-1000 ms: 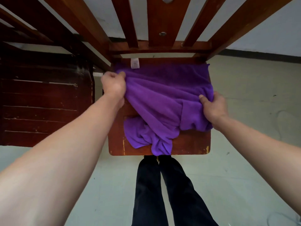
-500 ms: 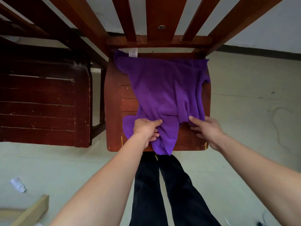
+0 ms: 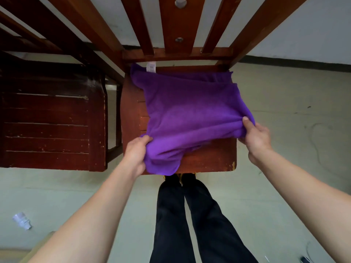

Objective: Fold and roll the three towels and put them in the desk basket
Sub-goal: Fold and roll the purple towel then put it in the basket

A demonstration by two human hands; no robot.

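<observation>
The purple towel (image 3: 190, 114) lies spread on a wooden chair seat (image 3: 209, 160), and both hands hold its near edge. The left hand (image 3: 135, 154) grips the near-left part of the edge. Its fingers are curled under the cloth and its thumb is pressed on top, so they are clenched on the towel. The right hand (image 3: 255, 137) grips the near-right corner. Its thumb lies on the upper face and its remaining fingers are hidden beneath the fabric, so they too are grasping the towel. The cloth is drawn fairly taut between the two sets of fingers and is raised off the seat there. Below the left fingers, a loose fold hangs down over the front edge of the seat. Beyond the fingers, the far edge of the towel lies at the rear of the seat, just under the lower rail of the backrest slats (image 3: 171, 25). A white label (image 3: 151, 67) sits at the far-left corner, well apart from both hands. To the right of the right fingers lies bare floor (image 3: 284, 168). To the left of the left fingers, beside the chair, stands a darker slatted wooden seat (image 3: 53, 120). Nearer the person than the fingers, two legs in dark trousers (image 3: 190, 224) stand at the front of the seat. A clear plastic cup (image 3: 21, 220) lies on the floor far to the left of them.
</observation>
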